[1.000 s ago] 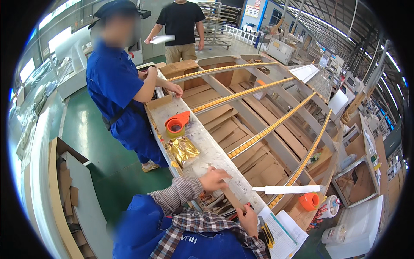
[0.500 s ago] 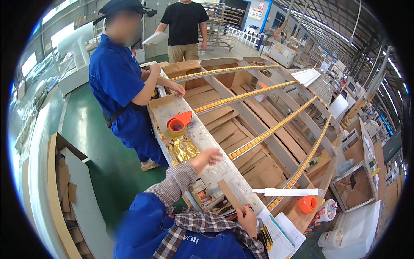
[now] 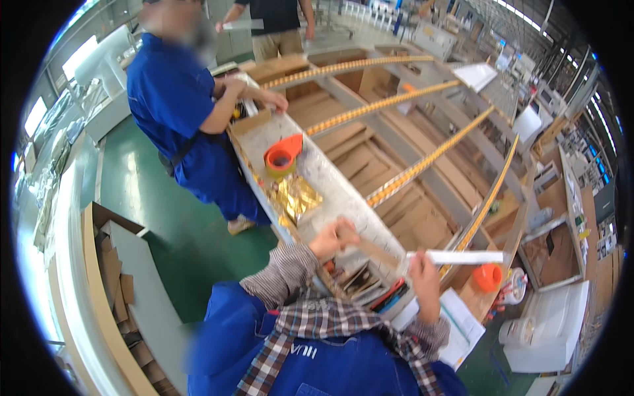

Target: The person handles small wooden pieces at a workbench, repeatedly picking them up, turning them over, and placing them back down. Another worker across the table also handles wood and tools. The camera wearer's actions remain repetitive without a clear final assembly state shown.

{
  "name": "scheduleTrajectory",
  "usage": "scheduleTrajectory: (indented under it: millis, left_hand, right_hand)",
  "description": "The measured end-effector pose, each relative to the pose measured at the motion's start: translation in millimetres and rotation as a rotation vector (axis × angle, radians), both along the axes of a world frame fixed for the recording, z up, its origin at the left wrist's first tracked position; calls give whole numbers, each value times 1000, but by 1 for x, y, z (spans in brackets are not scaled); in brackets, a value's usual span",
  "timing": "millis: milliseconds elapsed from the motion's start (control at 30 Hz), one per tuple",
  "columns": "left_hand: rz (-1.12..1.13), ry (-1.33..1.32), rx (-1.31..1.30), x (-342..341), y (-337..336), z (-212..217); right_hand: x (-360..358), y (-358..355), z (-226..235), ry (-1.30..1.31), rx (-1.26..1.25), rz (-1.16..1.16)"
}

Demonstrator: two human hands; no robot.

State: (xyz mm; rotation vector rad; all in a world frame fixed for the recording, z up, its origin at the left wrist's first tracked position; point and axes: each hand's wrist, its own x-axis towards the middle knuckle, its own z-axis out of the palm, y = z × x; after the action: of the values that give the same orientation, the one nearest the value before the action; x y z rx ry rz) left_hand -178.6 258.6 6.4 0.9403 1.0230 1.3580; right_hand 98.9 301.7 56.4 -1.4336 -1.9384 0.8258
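Observation:
A brown cardboard strip [image 3: 379,252] spans the gap between my two hands above the pale work ledge. My left hand [image 3: 333,239] is closed at its left end. My right hand [image 3: 424,276] is closed at the other end, slightly blurred, with its fingertips overlapping a white strip [image 3: 465,257] behind them. Below the cardboard is an open tool compartment [image 3: 360,280] with several small items in it. Paper sheets [image 3: 462,323] lie beside my right forearm. A gold foil packet [image 3: 295,198] and an orange tape dispenser [image 3: 282,156] rest on the ledge beyond my left hand.
A slatted frame with yellow roller rails [image 3: 429,158] extends beyond the ledge. At the left stands a co-worker in blue [image 3: 175,99], with another person [image 3: 274,30] farther back. Near the right are an orange tape roll [image 3: 487,277] and a white bucket [image 3: 514,286].
My right hand has risen forward from the compartment, bringing the cardboard strip's end with it. My left hand has come down to the strip's other end. The whole view has shifted.

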Motion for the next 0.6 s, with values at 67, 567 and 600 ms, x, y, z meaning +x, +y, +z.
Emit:
scheduleTrajectory:
  millis: [67,567,600]
  left_hand:
    - [299,175,26,-13,-16,19]
    - [600,777,179,-20,-34,19]
    - [609,773,152,-20,-35,21]
  right_hand:
    - [-32,9,30,244,-53,18]
    - [-209,98,-17,1127,-1152,395]
    - [-209,99,-11,1209,-1158,480]
